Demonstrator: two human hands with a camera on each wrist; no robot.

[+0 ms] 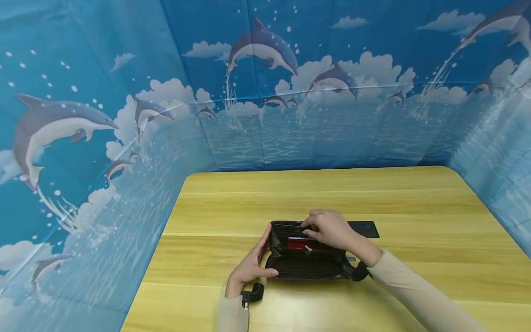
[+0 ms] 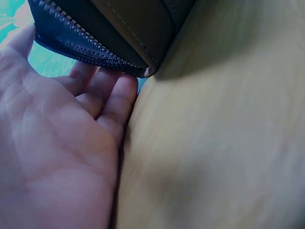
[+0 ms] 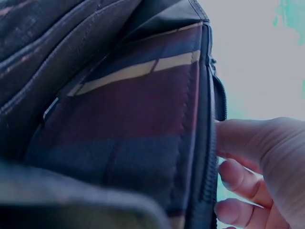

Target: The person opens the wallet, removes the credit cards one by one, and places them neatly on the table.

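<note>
The table [image 1: 390, 196] supports the dark wallet [image 1: 309, 269], which gapes between your hands. Your left hand [image 1: 252, 265] spreads thumb and fingers across its left end, seemingly to prop it open for your right hand [image 1: 332, 228], bent over the far compartment; whether it pinches anything I cannot tell. A small zip pull [image 1: 308, 248] lies inside.

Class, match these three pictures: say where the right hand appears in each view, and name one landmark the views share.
Head: right of centre, in the lower half, the right hand reaches over the wallet.
Left wrist: not in this picture; the hand there is the left one.
Right wrist: at the right edge, in the lower half, fingers at the wallet's edge.
Shared landmark: the dark wallet, in all three.
</note>
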